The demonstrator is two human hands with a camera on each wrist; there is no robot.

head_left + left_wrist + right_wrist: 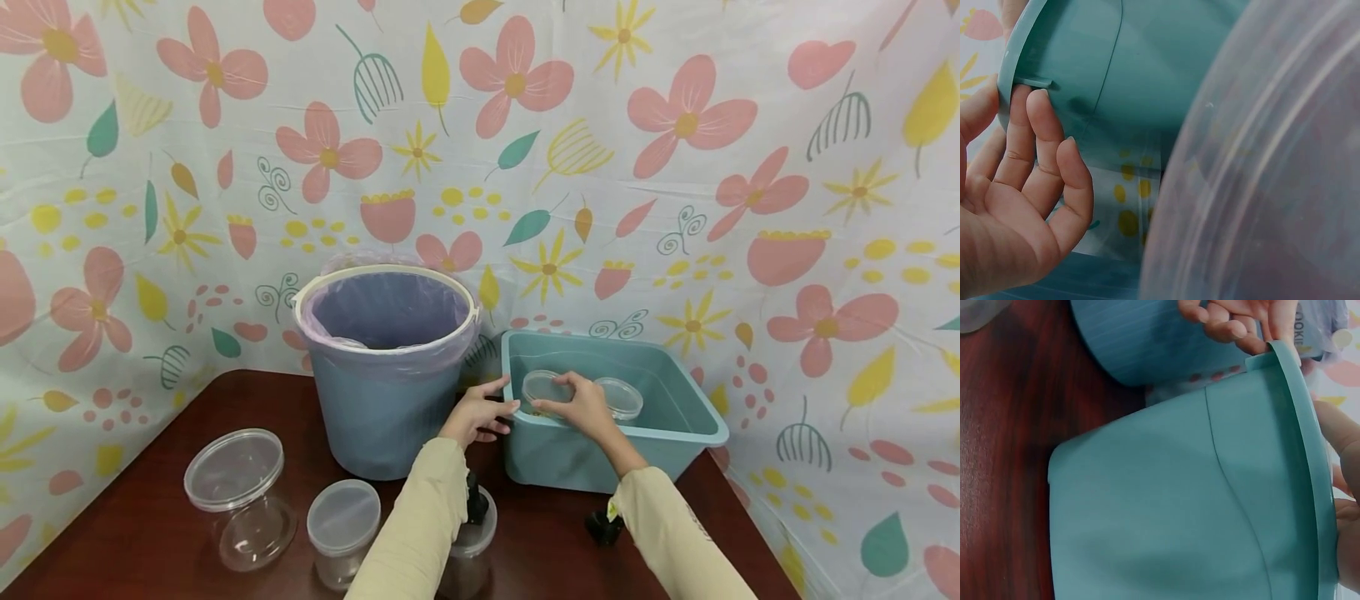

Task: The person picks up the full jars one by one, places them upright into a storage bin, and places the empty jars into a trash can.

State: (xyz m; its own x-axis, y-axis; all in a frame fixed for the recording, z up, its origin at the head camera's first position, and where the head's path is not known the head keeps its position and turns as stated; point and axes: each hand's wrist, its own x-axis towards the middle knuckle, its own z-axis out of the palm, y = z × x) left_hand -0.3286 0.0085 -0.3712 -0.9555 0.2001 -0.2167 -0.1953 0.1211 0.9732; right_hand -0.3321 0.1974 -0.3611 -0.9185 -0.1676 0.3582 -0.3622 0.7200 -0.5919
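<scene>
A teal plastic basin (600,454) stands on the table at right. At its left front corner my left hand (480,415) grips the rim, thumb on one side and fingers under the lip, as the left wrist view shows. My right hand (585,408) reaches over the front wall and holds a clear round lidded container (542,386) between thumb and fingers, inside the basin. Just right of it in the basin is a second clear round container (622,397). The right wrist view shows the basin's outer wall (1160,506), with the held container hidden behind the rim.
A blue bucket (375,408) with a thin purple liner stands left of the basin. Clear lidded jars stand in front: a large one (251,533), a smaller one (343,521), and one (480,533) partly behind my left sleeve. A floral cloth (600,167) hangs behind the dark red table (547,550).
</scene>
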